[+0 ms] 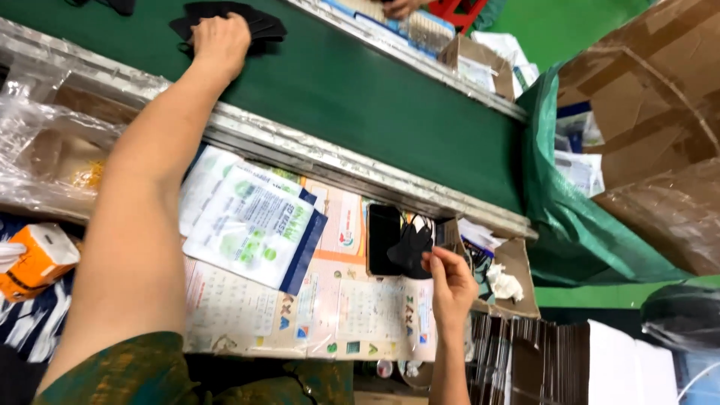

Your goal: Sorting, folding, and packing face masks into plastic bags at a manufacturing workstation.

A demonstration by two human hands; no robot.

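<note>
From the head view, the person's left hand (220,41) is stretched out to the far side, lying flat with fingers spread on a stack of black face masks (259,24) that sits on the green conveyor belt (390,105). The left grip is pressing down on the stack rather than pinching it.

Nearer and to the right, the right hand (452,283) has its thumb and fingertips pressed together on the lower edge of a single black mask (411,247). That mask lies partly over a black phone (383,238) resting flat on the surface (247,307), which is covered with printed paper sheets.

Left of the phone, a few white and blue packaging pouches (255,225) lie fanned on the same surface, just beside the metal rail (315,154) of the belt. At the near left edge sits a small orange and white box (37,259). To the right hang a green sack (577,225) and brown cardboard (652,112). Another person's hand (405,7) shows at the far edge beyond the belt.
</note>
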